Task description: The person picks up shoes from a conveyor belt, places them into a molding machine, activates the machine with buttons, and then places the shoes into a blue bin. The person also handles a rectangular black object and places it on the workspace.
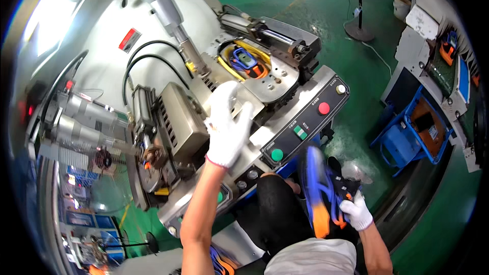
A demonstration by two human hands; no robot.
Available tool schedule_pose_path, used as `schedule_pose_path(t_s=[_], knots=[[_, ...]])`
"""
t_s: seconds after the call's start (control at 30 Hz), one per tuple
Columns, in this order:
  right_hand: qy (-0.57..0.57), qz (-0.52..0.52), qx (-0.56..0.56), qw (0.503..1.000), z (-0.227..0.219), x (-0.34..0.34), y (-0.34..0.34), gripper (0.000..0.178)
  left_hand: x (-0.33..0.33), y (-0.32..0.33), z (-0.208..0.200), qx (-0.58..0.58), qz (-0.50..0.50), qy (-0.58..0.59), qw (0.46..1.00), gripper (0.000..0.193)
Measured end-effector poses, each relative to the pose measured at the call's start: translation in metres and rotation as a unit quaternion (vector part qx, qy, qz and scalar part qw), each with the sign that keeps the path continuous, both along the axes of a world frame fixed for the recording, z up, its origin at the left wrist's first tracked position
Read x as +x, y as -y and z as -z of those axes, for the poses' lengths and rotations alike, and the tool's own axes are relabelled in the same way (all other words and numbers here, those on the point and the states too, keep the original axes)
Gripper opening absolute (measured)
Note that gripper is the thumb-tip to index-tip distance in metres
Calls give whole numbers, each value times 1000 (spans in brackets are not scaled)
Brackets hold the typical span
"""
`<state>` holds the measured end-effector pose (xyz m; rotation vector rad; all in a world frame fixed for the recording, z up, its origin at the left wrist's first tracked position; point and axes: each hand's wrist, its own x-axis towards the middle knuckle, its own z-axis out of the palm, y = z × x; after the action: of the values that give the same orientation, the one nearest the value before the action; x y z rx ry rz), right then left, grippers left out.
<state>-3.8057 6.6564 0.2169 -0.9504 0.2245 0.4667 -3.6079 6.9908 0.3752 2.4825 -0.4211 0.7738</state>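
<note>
My right hand (357, 213), in a white glove, grips a blue, black and orange sports shoe (319, 193) in front of my right leg. Part of the shoe is smeared by motion. My left hand (226, 130), gloved too, hovers over the metal machine (183, 122) with its fingers apart and nothing in them. Beyond it, another blue and orange shoe (246, 62) sits in the machine's right-hand station, between yellow-edged pads. On the sloping front, a control panel (285, 145) carries green, red and white buttons.
A metal press ram (168, 12) slants down toward the station, with black hoses (147, 46) beside it. To the right stands a blue crate (402, 145) by a conveyor, where an orange and blue shoe (448, 48) lies. One more shoe (222, 262) shows near my left forearm.
</note>
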Motion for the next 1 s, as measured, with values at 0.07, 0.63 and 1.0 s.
schedule_pose_path(t_s=[0.07,0.63,1.0], knots=[[-52,85,109,989,29,-12,5,87,78,-18,19,-47,-77,-89,992,56],[-96,219,30,971,96,16,31,90,287,-55,80,-200,-133,48,970,35],[160,189,-203,947,-26,170,-25,31,-32,-12,15,-301,210,83,927,25]])
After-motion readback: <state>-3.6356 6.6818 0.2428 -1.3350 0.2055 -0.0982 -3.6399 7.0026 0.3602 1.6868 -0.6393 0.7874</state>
